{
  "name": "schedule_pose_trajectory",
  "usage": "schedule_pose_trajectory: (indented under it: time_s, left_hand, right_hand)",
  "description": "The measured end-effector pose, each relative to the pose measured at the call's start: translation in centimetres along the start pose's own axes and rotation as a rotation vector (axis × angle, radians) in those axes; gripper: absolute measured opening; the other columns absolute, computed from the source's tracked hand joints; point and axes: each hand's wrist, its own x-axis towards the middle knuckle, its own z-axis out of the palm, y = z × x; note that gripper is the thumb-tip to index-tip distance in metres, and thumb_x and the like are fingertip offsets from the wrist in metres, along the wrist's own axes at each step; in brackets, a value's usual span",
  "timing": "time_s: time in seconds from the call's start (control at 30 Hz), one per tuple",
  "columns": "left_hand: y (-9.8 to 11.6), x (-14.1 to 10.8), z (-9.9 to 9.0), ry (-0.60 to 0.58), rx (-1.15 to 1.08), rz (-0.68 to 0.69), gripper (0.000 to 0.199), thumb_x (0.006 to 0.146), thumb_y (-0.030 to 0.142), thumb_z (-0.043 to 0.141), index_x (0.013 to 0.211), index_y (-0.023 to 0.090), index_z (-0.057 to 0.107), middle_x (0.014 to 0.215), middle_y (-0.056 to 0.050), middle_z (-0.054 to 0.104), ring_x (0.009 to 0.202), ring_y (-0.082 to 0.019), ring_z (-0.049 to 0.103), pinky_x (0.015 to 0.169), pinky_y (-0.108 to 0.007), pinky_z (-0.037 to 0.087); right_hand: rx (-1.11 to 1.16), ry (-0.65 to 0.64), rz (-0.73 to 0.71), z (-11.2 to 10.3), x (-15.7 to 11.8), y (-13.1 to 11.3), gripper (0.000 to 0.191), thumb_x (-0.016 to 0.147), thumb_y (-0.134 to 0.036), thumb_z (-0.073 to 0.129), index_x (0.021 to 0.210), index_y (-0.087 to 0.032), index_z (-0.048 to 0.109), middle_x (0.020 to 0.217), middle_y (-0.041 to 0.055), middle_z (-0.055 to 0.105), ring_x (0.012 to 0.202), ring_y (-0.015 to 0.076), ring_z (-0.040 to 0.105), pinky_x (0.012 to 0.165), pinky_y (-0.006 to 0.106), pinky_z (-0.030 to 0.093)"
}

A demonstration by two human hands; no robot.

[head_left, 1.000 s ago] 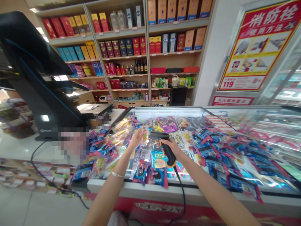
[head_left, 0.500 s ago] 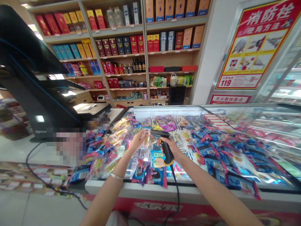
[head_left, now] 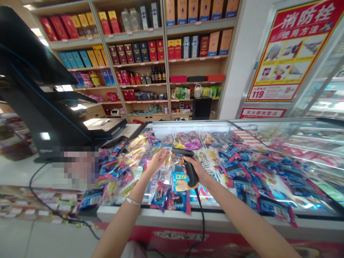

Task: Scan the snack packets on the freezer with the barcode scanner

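Observation:
My left hand (head_left: 158, 162) pinches a small clear snack packet (head_left: 168, 157) between its fingers, above the heaped goods. My right hand (head_left: 195, 169) grips a black corded handheld barcode scanner (head_left: 190, 171), whose head points left at that packet, only a few centimetres away. Both hands hover over a glass-topped chest freezer (head_left: 172, 214) full of colourful snack packets (head_left: 161, 195). A thin silver bangle (head_left: 133, 201) circles my left wrist. The scanner's black cable (head_left: 202, 222) hangs down over the freezer's front edge.
Behind the freezer stand wooden shelves (head_left: 134, 71) of boxed liquor and bottles. A black checkout terminal (head_left: 40, 96) rises at left, beside a pixelated patch (head_left: 75, 168). A red-and-yellow fire hydrant poster (head_left: 290, 53) hangs at right, above a glass freezer lid (head_left: 303, 139).
The view has shifted slightly left and up. My hands and the scanner stay close to the packet, with no visible change of grip.

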Motion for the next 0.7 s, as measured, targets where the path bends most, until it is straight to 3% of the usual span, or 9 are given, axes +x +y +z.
schedule_pose_trajectory:
  time_s: [0.27, 0.5, 0.7]
  left_hand:
    - [-0.57, -0.05, 0.19, 0.048, -0.072, -0.033, 0.044, 0.082, 0.047, 0.051, 0.108, 0.014, 0.064, 0.084, -0.004, 0.07, 0.065, -0.016, 0.064, 0.056, -0.022, 0.046]
    - [-0.22, -0.13, 0.02, 0.025, -0.08, -0.065, 0.032, 0.08, 0.033, 0.052, 0.103, 0.016, 0.066, 0.081, -0.003, 0.07, 0.065, -0.018, 0.067, 0.059, -0.025, 0.049]
    - [-0.07, -0.22, 0.0, -0.036, -0.032, -0.099, 0.032, 0.079, 0.029, 0.049, 0.104, 0.016, 0.065, 0.066, 0.001, 0.065, 0.052, -0.015, 0.062, 0.05, -0.022, 0.045]
  right_hand:
    - [0.006, 0.055, 0.04, 0.18, -0.25, -0.05, 0.021, 0.072, -0.037, 0.067, 0.072, -0.016, 0.063, 0.051, 0.002, 0.061, 0.036, 0.0111, 0.051, 0.033, 0.021, 0.04]
    - [0.025, 0.04, 0.02, 0.15, -0.28, -0.18, 0.022, 0.071, -0.036, 0.068, 0.074, -0.015, 0.065, 0.066, 0.0023, 0.066, 0.038, 0.0089, 0.052, 0.034, 0.021, 0.042]
    - [0.062, 0.099, 0.121, 0.2, -0.14, 0.01, 0.018, 0.079, -0.03, 0.062, 0.073, -0.013, 0.064, 0.06, 0.0019, 0.063, 0.036, 0.0085, 0.05, 0.033, 0.02, 0.042]
